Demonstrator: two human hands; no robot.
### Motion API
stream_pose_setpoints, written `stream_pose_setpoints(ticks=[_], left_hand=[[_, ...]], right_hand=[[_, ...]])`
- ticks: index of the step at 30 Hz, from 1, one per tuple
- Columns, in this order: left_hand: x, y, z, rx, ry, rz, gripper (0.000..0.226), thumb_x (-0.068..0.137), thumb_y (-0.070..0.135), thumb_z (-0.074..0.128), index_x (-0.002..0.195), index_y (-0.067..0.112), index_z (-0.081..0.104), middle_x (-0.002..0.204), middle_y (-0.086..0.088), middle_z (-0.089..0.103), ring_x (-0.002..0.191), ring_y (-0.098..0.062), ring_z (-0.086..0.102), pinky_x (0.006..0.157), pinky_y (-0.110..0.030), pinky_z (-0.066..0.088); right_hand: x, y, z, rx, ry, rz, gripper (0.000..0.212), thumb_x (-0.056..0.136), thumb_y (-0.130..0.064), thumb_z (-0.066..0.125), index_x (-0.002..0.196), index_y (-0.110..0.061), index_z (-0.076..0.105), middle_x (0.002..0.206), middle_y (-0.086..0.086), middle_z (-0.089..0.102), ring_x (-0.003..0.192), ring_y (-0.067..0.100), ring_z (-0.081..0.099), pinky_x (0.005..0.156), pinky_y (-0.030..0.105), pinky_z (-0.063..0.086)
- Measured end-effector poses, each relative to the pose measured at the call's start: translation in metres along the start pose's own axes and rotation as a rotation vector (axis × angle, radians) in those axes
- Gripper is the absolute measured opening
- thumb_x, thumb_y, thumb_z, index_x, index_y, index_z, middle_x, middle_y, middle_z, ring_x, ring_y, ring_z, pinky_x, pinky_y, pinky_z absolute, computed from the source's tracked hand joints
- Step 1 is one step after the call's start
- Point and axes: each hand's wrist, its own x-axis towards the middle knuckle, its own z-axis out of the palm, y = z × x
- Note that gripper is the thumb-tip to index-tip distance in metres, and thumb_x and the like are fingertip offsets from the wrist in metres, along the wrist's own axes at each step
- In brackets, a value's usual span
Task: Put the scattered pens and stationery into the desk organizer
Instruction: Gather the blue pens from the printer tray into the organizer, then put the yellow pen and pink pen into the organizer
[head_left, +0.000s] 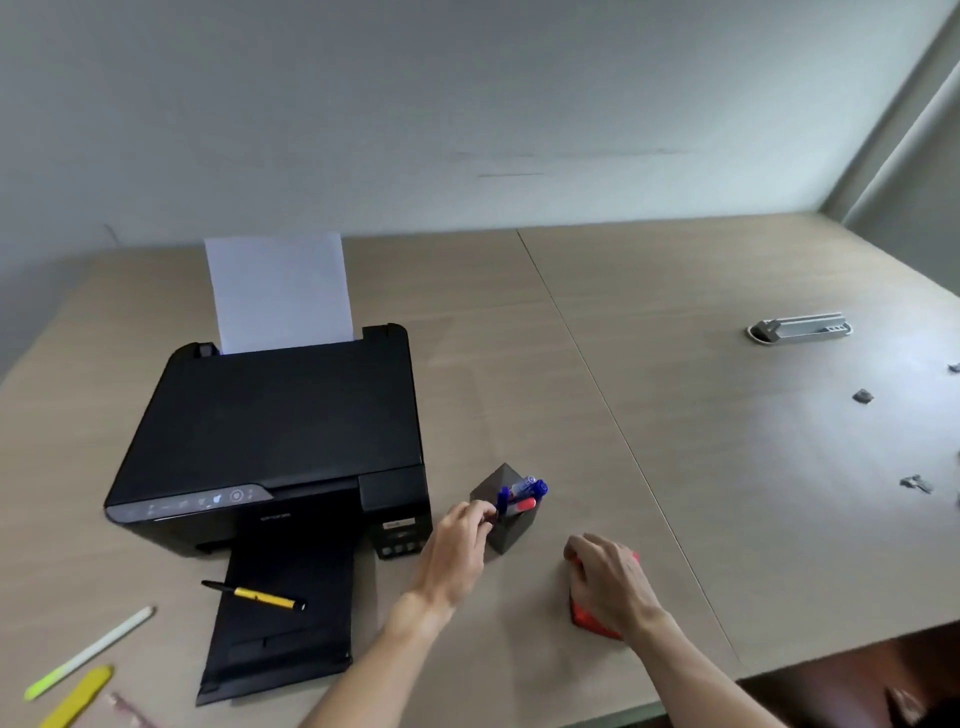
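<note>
The left hand (457, 545) is pinching a blue pen (501, 501) into the organizer (506, 525), standing near the desk's (675, 415) front edge. The right hand (608, 582) is closing over a red block (584, 616), ready to lift.

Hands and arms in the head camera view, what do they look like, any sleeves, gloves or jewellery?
Both hands, left and right, are bare: no gloves, and no rings show, though the picture is somewhat blurred. Both forearms are uncovered up to the picture's bottom edge, so no sleeves are in view. No watch or bracelet shows at either wrist.
</note>
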Motion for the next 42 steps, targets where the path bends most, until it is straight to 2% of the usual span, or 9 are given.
stream_pose_setpoints(ticks=[4, 7, 13, 23, 26, 30, 35, 39, 42], left_hand=[[-0.039, -0.036, -0.01, 0.12, -0.088, -0.082, 0.017, 0.098, 0.029, 0.041, 0.099, 0.023, 0.057, 0.096, 0.0, 0.065, 0.083, -0.021, 0.063, 0.069, -0.038, 0.054], [-0.066, -0.062, -0.032, 0.24, -0.083, -0.171, 0.021, 0.099, 0.029, 0.036, 0.094, 0.02, 0.055, 0.096, 0.0, 0.067, 0.085, -0.024, 0.063, 0.07, -0.039, 0.052], [-0.112, -0.109, -0.095, 0.327, 0.02, -0.378, 0.015, 0.095, 0.019, 0.042, 0.088, 0.015, 0.055, 0.085, -0.005, 0.069, 0.073, -0.023, 0.066, 0.061, -0.035, 0.055], [-0.199, -0.189, -0.185, 0.379, 0.186, -0.731, 0.011, 0.09, 0.017, 0.048, 0.095, 0.011, 0.057, 0.092, -0.011, 0.066, 0.084, -0.031, 0.065, 0.067, -0.038, 0.051], [-0.226, -0.218, -0.196, 0.431, 0.058, -0.721, 0.019, 0.084, 0.014, 0.056, 0.103, 0.016, 0.056, 0.105, -0.008, 0.063, 0.095, -0.027, 0.064, 0.077, -0.037, 0.051], [-0.236, -0.249, -0.2, 0.558, -0.09, -0.601, 0.037, 0.076, 0.001, 0.06, 0.11, 0.015, 0.054, 0.118, -0.009, 0.057, 0.099, -0.028, 0.063, 0.076, -0.037, 0.053], [-0.228, -0.269, -0.196, 0.659, -0.22, -0.561, 0.049, 0.063, -0.001, 0.075, 0.105, 0.016, 0.056, 0.109, -0.012, 0.058, 0.089, -0.027, 0.064, 0.064, -0.036, 0.055], [-0.222, -0.284, -0.179, 0.717, -0.364, -0.549, 0.054, 0.034, 0.009, 0.094, 0.076, 0.019, 0.062, 0.084, -0.01, 0.063, 0.072, -0.026, 0.062, 0.051, -0.034, 0.053], [-0.221, -0.291, -0.164, 0.785, -0.389, -0.437, 0.049, 0.041, 0.017, 0.094, 0.081, 0.017, 0.067, 0.083, -0.01, 0.064, 0.077, -0.029, 0.061, 0.063, -0.037, 0.054]], right_hand=[[0.007, -0.041, 0.031, 0.011, -0.099, -0.11, 0.007, 0.078, -0.016, 0.047, 0.079, -0.019, 0.053, 0.076, -0.001, 0.063, 0.067, 0.021, 0.057, 0.06, 0.026, 0.039], [0.017, -0.078, 0.048, 0.016, -0.173, -0.138, 0.012, 0.081, -0.023, 0.041, 0.08, -0.02, 0.052, 0.078, 0.004, 0.064, 0.069, 0.027, 0.059, 0.061, 0.037, 0.047], [0.033, -0.177, 0.065, -0.041, -0.255, -0.273, 0.016, 0.089, -0.023, 0.036, 0.076, -0.02, 0.044, 0.081, 0.009, 0.066, 0.065, 0.032, 0.057, 0.058, 0.033, 0.036], [0.032, -0.3, 0.13, -0.062, -0.249, -0.385, 0.018, 0.091, -0.033, 0.048, 0.097, -0.017, 0.051, 0.088, 0.004, 0.062, 0.079, 0.026, 0.062, 0.061, 0.035, 0.046], [0.03, -0.316, 0.155, -0.173, -0.159, -0.337, 0.027, 0.085, -0.03, 0.062, 0.104, -0.012, 0.057, 0.099, 0.008, 0.058, 0.088, 0.028, 0.059, 0.071, 0.038, 0.051], [0.025, -0.321, 0.175, -0.319, -0.099, -0.232, 0.027, 0.063, -0.011, 0.081, 0.082, -0.008, 0.062, 0.079, 0.012, 0.059, 0.068, 0.029, 0.058, 0.056, 0.04, 0.051], [0.018, -0.317, 0.172, -0.329, -0.01, -0.172, 0.033, 0.057, 0.008, 0.072, 0.083, -0.007, 0.057, 0.074, 0.01, 0.059, 0.066, 0.03, 0.055, 0.057, 0.04, 0.049], [0.005, -0.293, 0.155, -0.217, 0.062, -0.116, 0.03, 0.074, 0.01, 0.058, 0.088, -0.015, 0.049, 0.077, 0.002, 0.058, 0.07, 0.026, 0.053, 0.062, 0.034, 0.041], [-0.008, -0.255, 0.128, -0.152, 0.139, -0.06, 0.023, 0.082, 0.005, 0.054, 0.088, -0.017, 0.047, 0.081, 0.002, 0.058, 0.072, 0.024, 0.049, 0.065, 0.033, 0.038]])
